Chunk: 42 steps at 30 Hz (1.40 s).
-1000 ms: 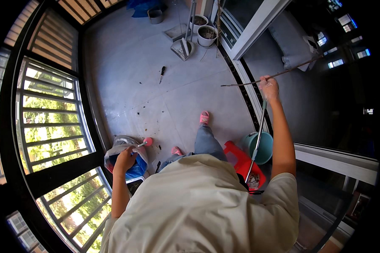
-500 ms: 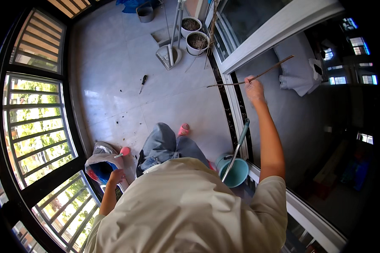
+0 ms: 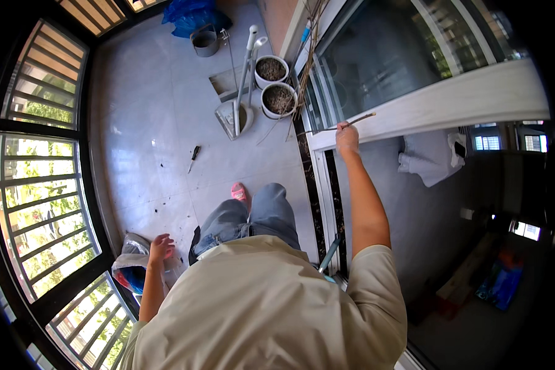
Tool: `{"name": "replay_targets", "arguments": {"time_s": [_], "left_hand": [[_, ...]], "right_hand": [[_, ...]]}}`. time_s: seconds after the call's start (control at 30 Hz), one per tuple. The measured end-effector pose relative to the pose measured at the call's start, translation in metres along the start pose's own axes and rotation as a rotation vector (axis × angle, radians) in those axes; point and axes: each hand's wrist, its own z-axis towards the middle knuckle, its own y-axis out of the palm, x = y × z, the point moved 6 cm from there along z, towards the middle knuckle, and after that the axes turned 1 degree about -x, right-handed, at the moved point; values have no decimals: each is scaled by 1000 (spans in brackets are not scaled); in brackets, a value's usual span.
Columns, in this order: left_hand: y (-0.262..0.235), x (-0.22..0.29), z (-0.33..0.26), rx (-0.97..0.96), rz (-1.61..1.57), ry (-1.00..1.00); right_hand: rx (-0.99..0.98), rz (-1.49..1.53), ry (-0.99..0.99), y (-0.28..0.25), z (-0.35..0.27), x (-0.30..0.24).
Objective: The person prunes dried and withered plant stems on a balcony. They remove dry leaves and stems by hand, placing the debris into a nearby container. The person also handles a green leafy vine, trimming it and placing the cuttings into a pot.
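My right hand (image 3: 347, 139) is closed around a thin brown dry stick (image 3: 365, 117), held out by the white sliding door frame (image 3: 407, 111). The stick's far end points left toward the potted plants. My left hand (image 3: 161, 248) is raised beside a grey plastic-lined bag (image 3: 131, 262) at lower left, its fingers apart and nothing seen in them. Forward of my right hand, two white pots (image 3: 279, 100) of dry soil stand by the wall. Long dry stems (image 3: 312, 52) lean upright behind them.
A long-handled dustpan (image 3: 227, 118) stands beside the pots. Farther off are a grey pail (image 3: 205, 43) and a blue plastic bag (image 3: 191, 15). A screwdriver (image 3: 194, 158) lies on the tiles among dark crumbs. Barred windows (image 3: 43, 197) line the left; a teal-gripped pole (image 3: 330, 251) leans at my right.
I have stepped forward toward the pots and door. The stick has come along in my right hand. My left hand has lifted away from the bag's mouth and its fingers have spread.
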Motion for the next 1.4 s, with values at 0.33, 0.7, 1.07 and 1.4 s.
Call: {"name": "replay_targets", "arguments": {"time_s": [0.33,0.7,1.07,1.4], "left_hand": [[80,4,-28,221,-100,-143],[212,-50,-125,152,-298,-464],[251,-12,-158,320,-537,-445],[291,-76,-181,697,-730,-310]], "right_hand": [[-101,-189,-39,118,167,35],[-384,-81,85,173,359,-14],[-377,319,262,190,356,-39],[-702,120,272,220,306,-63]]}}
